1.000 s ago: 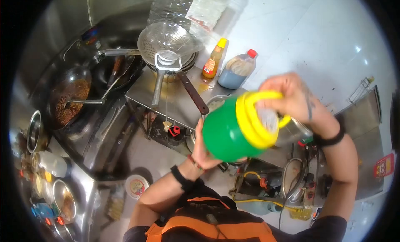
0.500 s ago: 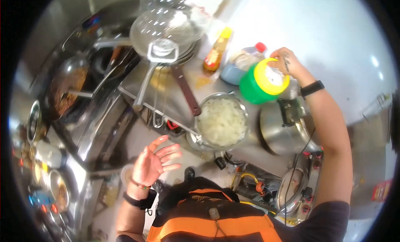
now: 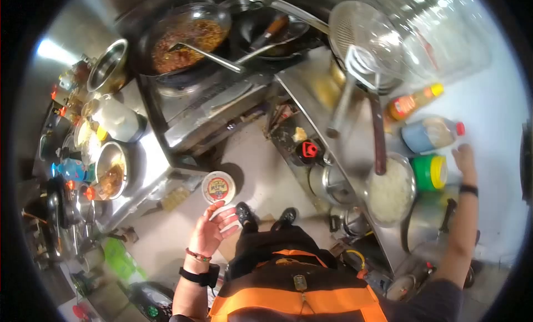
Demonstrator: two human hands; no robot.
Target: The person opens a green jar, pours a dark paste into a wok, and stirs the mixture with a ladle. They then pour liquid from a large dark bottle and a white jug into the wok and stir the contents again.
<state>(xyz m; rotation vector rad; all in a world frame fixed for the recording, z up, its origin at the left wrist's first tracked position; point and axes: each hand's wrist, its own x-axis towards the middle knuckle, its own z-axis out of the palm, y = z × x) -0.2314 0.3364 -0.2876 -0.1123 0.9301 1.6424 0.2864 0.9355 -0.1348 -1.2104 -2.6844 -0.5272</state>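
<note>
Sitting at the right of the frame, the green plastic jar with a yellow top (image 3: 426,173) was just below a red-capped clear bottle of dark liquid (image 3: 425,135). The right hand (image 3: 465,160) was just beside the jar; whether its fingers were curled I could not tell. The left hand (image 3: 207,234) hung open and empty, lower left of centre.

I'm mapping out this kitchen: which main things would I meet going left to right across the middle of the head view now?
Bowl → tub → dark bottle → pale food → green jar → right hand.
</note>
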